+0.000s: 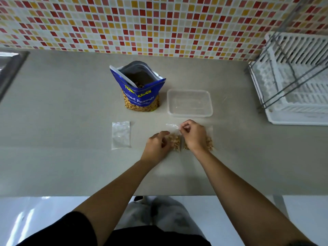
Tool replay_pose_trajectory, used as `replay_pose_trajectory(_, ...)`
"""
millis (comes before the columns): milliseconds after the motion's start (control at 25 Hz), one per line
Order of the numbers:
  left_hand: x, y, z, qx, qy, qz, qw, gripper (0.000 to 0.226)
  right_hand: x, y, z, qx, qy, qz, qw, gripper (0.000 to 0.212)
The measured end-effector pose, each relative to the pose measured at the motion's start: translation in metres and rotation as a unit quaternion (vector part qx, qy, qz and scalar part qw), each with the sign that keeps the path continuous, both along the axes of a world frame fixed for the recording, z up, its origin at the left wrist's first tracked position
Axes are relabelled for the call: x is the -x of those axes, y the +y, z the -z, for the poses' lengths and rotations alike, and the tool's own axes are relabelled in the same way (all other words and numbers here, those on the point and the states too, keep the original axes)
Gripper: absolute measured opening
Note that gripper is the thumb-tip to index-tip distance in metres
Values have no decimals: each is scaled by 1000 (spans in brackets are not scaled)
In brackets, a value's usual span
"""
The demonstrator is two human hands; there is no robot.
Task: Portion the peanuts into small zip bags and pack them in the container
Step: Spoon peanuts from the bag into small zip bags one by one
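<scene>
Two bare forearms reach forward from the bottom of the view, over a dark top and light trousers, with a glossy pale floor below the near edge of a grey tabletop.

The hands meet near the middle of the tabletop, over two small clear zip bags of peanuts lying side by side and touching. The left hand rests at the left side of the left filled bag with its fingers loosely curled. I cannot tell whether it grips the bag or only touches it. The right hand lies over the right filled bag, hiding most of it. Its thumb and fingertips are pinched on a clear top strip that appears to belong to the left filled bag.

Well to the left of the hands, a flat clear zip bag lies on the tabletop.

Farther back, near the centre, a blue pouch labelled Salted Peanuts stands upright with its mouth open. Just to its right sits a clear rectangular container, open-topped.

A white dish rack with a metal frame fills the far right corner, and a steel sink shows at the far left edge. Behind the far edge rises a wall of red, orange and cream mosaic tiles.
</scene>
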State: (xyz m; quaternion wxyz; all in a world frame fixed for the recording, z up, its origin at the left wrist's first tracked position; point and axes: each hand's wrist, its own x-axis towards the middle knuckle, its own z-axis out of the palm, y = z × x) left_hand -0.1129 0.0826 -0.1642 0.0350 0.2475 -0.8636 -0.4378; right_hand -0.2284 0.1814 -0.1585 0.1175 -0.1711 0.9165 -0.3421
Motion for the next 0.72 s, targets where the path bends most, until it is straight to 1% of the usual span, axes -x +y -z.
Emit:
replay_pose_trajectory(120,6,1,11,66,-9,24,997,33,4,-4,11,-38,23,-27,999,6)
replay_pose_trajectory(200,9,1,14,83,-27,40,995,38,5,-6,14,-52,37,-32,997,7)
replay_pose_trajectory(280,7,0,9,77,-28,27,996,45,4,-5,15,-57,62,-35,996,19)
replay_pose_trajectory(360,1,-12,-1,75,8,-8,997,42,-2,-6,11,-39,101,-46,993,25)
replay_pose_trajectory(440,-10,-41,-9,99,39,-38,994,33,-12,-17,5,8,118,-90,989,22)
replay_pose_trajectory(520,-25,-80,-12,132,33,-65,989,27,-24,-42,2,44,98,-161,981,18)
replay_pose_trajectory(560,-32,-99,-10,142,22,-77,987,26,-30,-55,3,48,85,-190,977,18)
replay_pose_trajectory(640,-47,-129,-5,163,-8,-93,982,26,-42,-82,6,32,60,-231,970,22)
replay_pose_trajectory(720,-57,-146,-1,178,-31,-78,980,30,-53,-106,10,3,37,-262,964,31)
